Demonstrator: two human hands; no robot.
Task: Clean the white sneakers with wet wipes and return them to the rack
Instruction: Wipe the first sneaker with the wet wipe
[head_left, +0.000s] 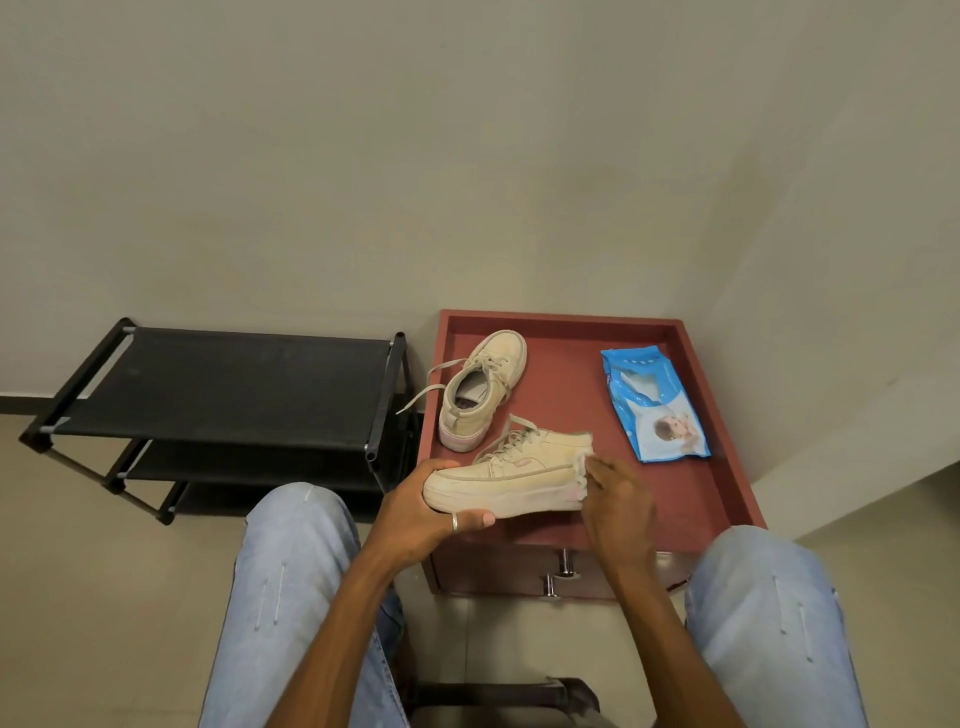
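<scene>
Red table: L hand fingers wrap sneaker toe, R hand fingers hold wipe against heel

A reddish-brown cabinet with a raised rim stood in the corner of the beige wall. Two metal handles jutted from its front, below the near edge. Pale floor tiles lay underneath, with a black baseboard at the far left. Light blue jeans covered both knees.
</scene>
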